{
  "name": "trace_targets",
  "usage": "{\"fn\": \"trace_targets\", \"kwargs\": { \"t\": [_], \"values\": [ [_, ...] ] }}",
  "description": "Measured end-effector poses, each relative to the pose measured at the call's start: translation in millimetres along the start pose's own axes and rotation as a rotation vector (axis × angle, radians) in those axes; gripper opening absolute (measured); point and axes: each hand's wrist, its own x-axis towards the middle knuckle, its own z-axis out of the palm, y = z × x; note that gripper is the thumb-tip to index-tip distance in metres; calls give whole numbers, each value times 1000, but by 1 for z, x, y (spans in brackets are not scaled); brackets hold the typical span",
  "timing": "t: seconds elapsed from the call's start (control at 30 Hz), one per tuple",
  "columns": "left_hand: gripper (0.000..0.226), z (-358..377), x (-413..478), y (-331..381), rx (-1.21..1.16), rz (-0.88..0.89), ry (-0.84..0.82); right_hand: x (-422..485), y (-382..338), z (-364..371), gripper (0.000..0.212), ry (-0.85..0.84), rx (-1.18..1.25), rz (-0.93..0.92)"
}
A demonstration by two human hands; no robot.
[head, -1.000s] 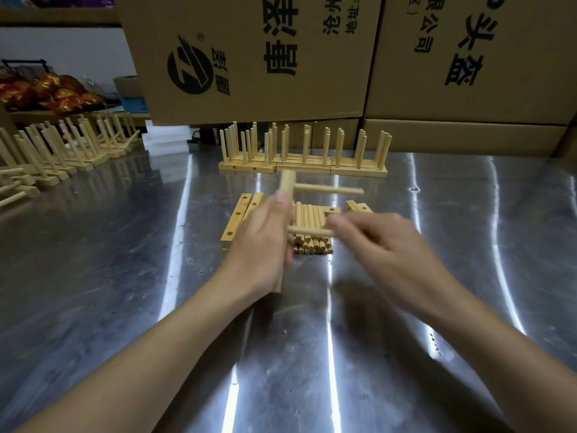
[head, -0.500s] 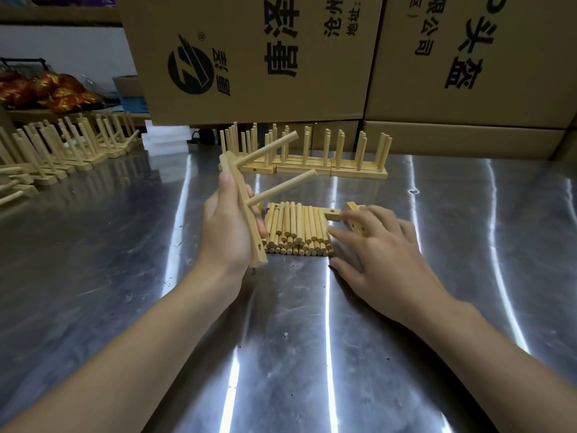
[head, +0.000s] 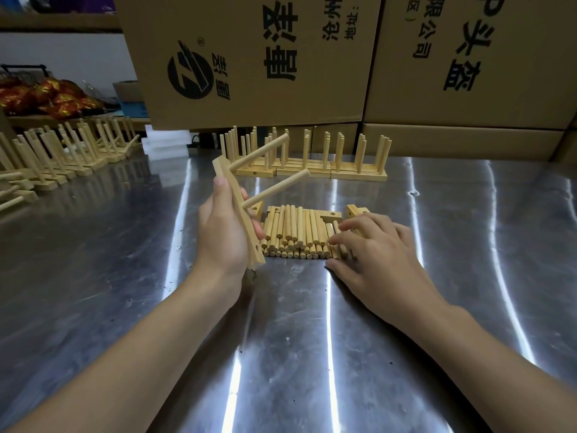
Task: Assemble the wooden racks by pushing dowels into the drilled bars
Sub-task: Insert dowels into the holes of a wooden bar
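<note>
Moved right hand (head: 377,260) a little left onto the pile of dowels (head: 293,232) since the earlier frame; kept left hand (head: 223,235) raised with the drilled bar (head: 223,170).
Grips the bar with left fingers curled round it, held tilted above the table (head: 312,339), two dowels (head: 276,189) seated in it and pointing up to the right. Rests right fingers (head: 349,226), a little spread and lightly bent, on the pile's right end. Loose drilled bars (head: 356,210) just behind the pile; finished racks (head: 312,164) farther back, before cardboard boxes (head: 249,57).
</note>
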Motion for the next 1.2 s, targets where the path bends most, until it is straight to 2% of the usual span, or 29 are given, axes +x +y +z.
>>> {"fn": "trace_targets", "kwargs": {
  "t": [0.2,0.27,0.43,0.57,0.67,0.8,0.97,1.2],
  "values": [
    [48,0,0,0,6,-3,3,-2,0,-2,21,9,61,36],
    [48,-1,1,0,11,-1,8,-2,2,-4,29,17,40,41],
    [48,-1,1,0,11,-8,5,-5,12,-17,63,-18,-61,82],
    [48,-1,0,0,15,-2,6,-6,4,-15,75,-94,-45,14],
    [48,-1,0,1,17,4,6,-4,-3,-9,67,-114,-37,-30],
    [48,-1,1,1,23,9,12,-3,-1,-7,46,-38,18,-15],
    [49,-1,1,0,22,9,2,-2,-5,0,64,-88,14,-42],
    [48,0,2,0,20,15,0,0,-5,1,47,-38,8,-34]
  ]
}}
